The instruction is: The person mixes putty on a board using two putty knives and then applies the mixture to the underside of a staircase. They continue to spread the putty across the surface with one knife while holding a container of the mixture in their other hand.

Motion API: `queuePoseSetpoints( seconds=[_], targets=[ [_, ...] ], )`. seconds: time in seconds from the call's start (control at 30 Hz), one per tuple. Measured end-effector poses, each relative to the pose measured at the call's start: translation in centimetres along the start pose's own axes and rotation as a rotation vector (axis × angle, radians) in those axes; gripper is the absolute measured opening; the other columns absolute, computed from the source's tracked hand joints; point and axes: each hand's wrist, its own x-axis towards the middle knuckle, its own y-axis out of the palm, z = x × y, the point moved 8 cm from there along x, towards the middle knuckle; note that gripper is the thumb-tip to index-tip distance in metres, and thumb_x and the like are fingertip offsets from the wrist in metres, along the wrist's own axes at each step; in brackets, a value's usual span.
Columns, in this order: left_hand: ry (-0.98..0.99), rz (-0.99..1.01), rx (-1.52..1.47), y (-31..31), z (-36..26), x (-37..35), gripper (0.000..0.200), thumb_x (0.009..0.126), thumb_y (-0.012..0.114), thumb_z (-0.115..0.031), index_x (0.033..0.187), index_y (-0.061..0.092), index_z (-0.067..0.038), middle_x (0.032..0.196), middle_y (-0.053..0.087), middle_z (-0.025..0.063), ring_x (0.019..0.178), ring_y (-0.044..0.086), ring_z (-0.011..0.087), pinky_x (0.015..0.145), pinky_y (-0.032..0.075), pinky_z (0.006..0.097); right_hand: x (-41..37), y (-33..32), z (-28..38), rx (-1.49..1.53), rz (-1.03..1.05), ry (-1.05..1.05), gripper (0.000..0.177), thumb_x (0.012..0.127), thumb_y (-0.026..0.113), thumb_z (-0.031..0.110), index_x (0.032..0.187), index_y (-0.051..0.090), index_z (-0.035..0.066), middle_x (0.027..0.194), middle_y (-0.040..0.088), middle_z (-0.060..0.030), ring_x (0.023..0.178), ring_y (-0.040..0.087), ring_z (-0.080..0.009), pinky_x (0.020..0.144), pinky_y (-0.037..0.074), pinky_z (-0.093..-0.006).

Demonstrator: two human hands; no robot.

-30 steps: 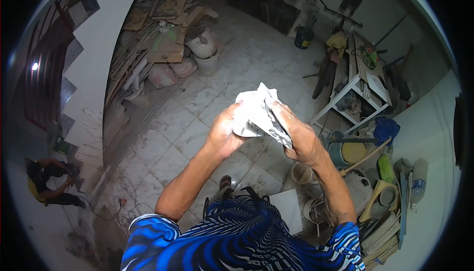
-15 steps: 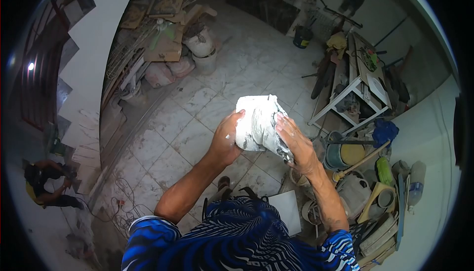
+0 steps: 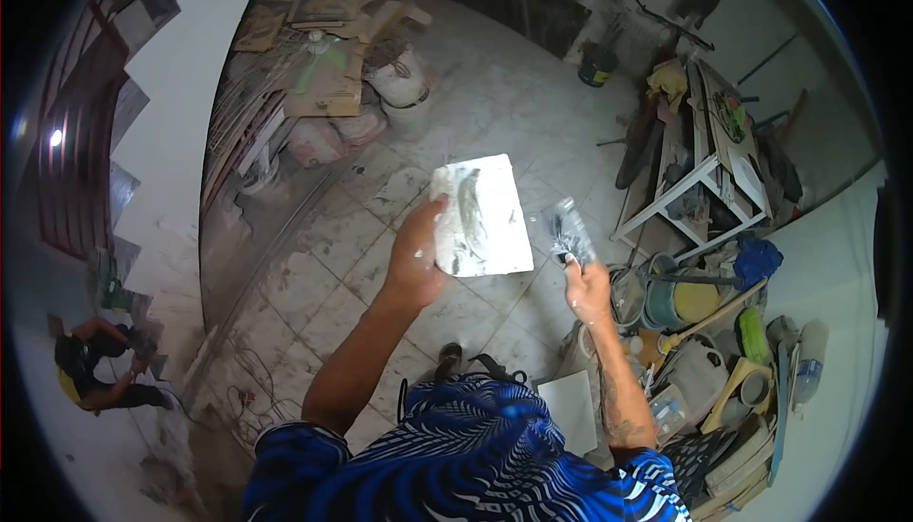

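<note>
In the head view, my left hand (image 3: 418, 251) is closed on the left edge of a white rectangular board (image 3: 499, 222). White paste with grey streaks is smeared over its face. To the right and a little apart from the board, my right hand (image 3: 588, 289) grips a putty knife (image 3: 568, 229), its blade pointing up and away from me. The blade carries dark and whitish smears. White flecks dot both hands. The putty knife's handle is mostly hidden inside my fingers.
Buckets (image 3: 666, 299), jugs and tools crowd the right side below a white-framed table (image 3: 709, 189). Boards and sacks (image 3: 319, 137) are piled at the upper left. Cables (image 3: 252, 384) lie on the tiled floor. Another person (image 3: 100, 365) crouches at far left.
My right hand has moved away from the board to the right, and the putty knife's blade now shows clear of it. The thick folded mass of paste on the board no longer shows.
</note>
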Motion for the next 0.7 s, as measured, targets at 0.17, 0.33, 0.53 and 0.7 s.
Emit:
queuePoseSetpoints(
  seconds=[0.17, 0.33, 0.53, 0.7],
  targets=[
    [0.006, -0.136, 0.053, -3.8, -3.1, 1.5, 0.046, 0.102, 0.053, -0.026, 0.136, 0.047, 0.003, 0.127, 0.062, 0.0135, 0.116, 0.062, 0.0267, 0.103, 0.049, 0.0424, 1.7, 2.6, 4.8, 1.248, -0.032, -0.001, 0.022, 0.093, 0.058, 0.003, 0.114, 0.061, 0.001, 0.105, 0.064, -0.0059, 0.087, 0.061, -0.0137, 0.075, 0.054, -0.0296],
    [-0.018, -0.104, -0.025, -7.6, -2.6, 2.8, 0.049, 0.102, 0.054, -0.031, 0.139, 0.047, 0.001, 0.129, 0.061, 0.0125, 0.119, 0.06, 0.0257, 0.105, 0.048, 0.0413, 2.8, 3.1, 5.1, 0.796, -0.043, 0.196, 0.03, 0.094, 0.057, 0.008, 0.123, 0.059, 0.0, 0.116, 0.064, -0.0102, 0.105, 0.062, -0.0207, 0.093, 0.051, -0.0384],
    [-0.108, -0.135, -0.058, -7.7, -2.6, 6.4, 0.048, 0.103, 0.053, -0.033, 0.139, 0.048, 0.0, 0.131, 0.061, 0.0109, 0.12, 0.06, 0.024, 0.105, 0.048, 0.0392, 5.1, 5.4, 16.9, 0.05, -0.014, -0.884, 0.062, 0.076, 0.069, -0.002, 0.136, 0.051, 0.0, 0.142, 0.053, -0.0231, 0.136, 0.048, -0.0357, 0.115, 0.035, -0.0466],
    [-0.105, -0.131, -0.053, -8.3, -3.3, 11.6, 0.048, 0.105, 0.049, -0.032, 0.139, 0.047, 0.001, 0.132, 0.06, 0.0127, 0.118, 0.062, 0.0248, 0.102, 0.05, 0.0397, 10.7, 8.4, 17.7, -0.051, 0.118, -1.164, 0.089, 0.058, 0.07, -0.015, 0.142, 0.044, 0.002, 0.145, 0.049, -0.0226, 0.138, 0.044, -0.0403, 0.117, 0.033, -0.0554]
  ],
)
